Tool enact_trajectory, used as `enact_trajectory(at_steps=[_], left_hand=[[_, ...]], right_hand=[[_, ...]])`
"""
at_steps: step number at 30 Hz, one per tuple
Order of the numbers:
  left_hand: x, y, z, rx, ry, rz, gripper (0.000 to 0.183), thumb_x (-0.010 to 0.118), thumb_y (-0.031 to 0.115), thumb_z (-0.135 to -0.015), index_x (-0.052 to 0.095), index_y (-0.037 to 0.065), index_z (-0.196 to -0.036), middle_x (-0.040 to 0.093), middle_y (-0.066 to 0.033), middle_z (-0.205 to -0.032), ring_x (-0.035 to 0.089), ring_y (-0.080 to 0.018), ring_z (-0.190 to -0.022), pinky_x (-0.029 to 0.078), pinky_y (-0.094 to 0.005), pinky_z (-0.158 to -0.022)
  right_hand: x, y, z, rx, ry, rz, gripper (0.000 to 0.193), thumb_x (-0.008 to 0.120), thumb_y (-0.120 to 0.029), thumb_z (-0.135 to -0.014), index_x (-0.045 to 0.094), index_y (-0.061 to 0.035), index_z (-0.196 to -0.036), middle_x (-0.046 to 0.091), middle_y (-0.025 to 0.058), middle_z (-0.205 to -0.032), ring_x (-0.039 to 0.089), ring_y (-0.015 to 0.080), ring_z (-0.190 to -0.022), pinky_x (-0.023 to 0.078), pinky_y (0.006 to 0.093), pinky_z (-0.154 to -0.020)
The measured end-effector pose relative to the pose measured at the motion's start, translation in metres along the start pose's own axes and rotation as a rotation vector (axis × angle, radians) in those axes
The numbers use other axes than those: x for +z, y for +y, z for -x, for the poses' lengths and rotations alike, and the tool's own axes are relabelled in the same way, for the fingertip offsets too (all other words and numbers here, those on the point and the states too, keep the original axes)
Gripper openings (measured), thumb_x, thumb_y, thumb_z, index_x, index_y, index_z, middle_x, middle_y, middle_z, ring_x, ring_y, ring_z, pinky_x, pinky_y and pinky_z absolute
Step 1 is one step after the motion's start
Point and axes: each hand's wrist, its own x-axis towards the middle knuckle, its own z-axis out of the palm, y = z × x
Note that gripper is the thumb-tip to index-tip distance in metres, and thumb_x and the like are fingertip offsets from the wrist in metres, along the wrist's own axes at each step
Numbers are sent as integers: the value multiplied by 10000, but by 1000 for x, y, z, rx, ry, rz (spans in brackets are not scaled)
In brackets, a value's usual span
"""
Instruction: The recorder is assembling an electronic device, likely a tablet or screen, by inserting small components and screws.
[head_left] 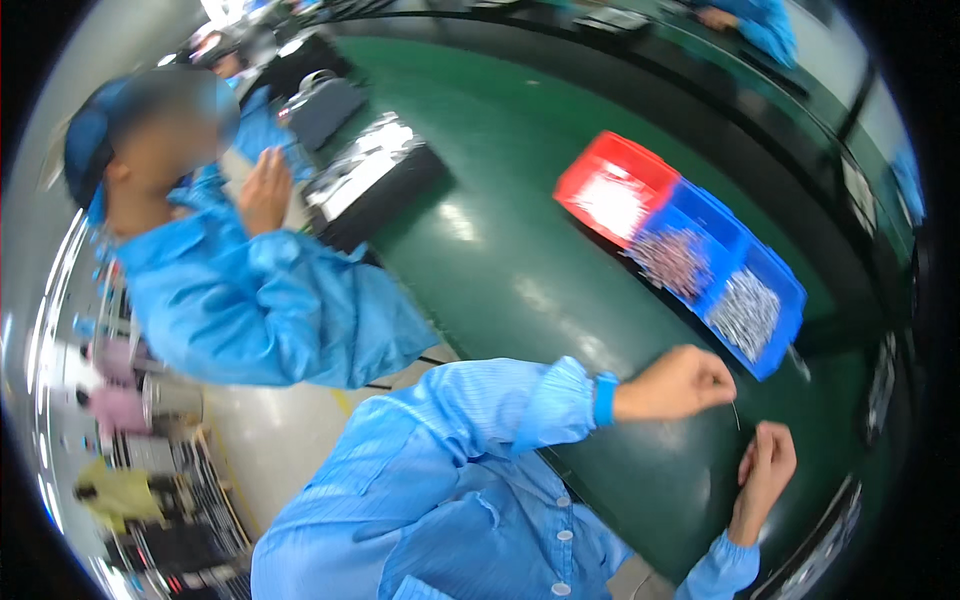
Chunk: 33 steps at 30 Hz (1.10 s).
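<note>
My left hand (675, 385) is closed in a pinch above the green table. From its fingertips hangs a thin, light, wire-like piece (737, 413), too fine to name more exactly. Close by on the right, my right hand (766, 472) has its fingers curled and pressed together; whatever they hold, if anything, cannot be made out. Beyond my hands stand a red bin (650, 163) with white pieces, a blue bin (703, 207) with small reddish-brown parts and another blue bin (787, 300) with small silvery parts. All three bins sit side by side in a row.
The green table (480, 290) runs away to the far left. There a co-worker (260, 310) in a blue smock holds their hands together near a black box (400, 185) with shiny silvery material on top. A dark rail (520, 50) borders the table's far side.
</note>
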Motion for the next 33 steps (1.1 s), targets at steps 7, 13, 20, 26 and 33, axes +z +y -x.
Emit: enact_trajectory(at_steps=[7,13,20,26,33], left_hand=[[-17,14,-3,-160,70,-133,185,706,147,-917,730,-3,-1023,733,-61,-878,631,-87,-770,508,-249,-690],[-2,13,1,-214,87,-14,151,688,94,-930,707,-26,-1020,437,107,-571,359,20,-473,247,-193,-430],[-1,15,3,-191,101,-46,160,695,99,-928,707,-31,-1020,404,114,-567,336,18,-475,234,-194,-437],[1,5,-2,-156,89,-111,151,704,96,-920,724,-21,-1012,323,129,-611,276,14,-553,205,-198,-494],[8,-5,-3,25,143,-282,127,718,81,-891,732,-14,-974,324,81,-601,295,-25,-564,238,-226,-506]], right_hand=[[10,-9,-23,48,-68,-175,175,688,-189,-941,666,-19,-908,584,-9,-690,486,45,-547,355,214,-462],[-31,9,-70,-178,342,-257,144,671,-131,-933,635,7,-918,601,14,-691,526,60,-513,386,229,-423],[-95,31,-171,-98,1137,108,647,674,-170,-820,386,174,-1286,526,344,-1206,545,335,-1132,389,448,-1034],[-129,39,-221,-223,881,-463,524,702,-196,-831,361,121,-1071,636,198,-824,638,210,-594,545,317,-520],[-124,10,-231,-20,803,-891,258,732,-158,-835,546,11,-894,471,37,-666,464,134,-531,397,263,-486]])
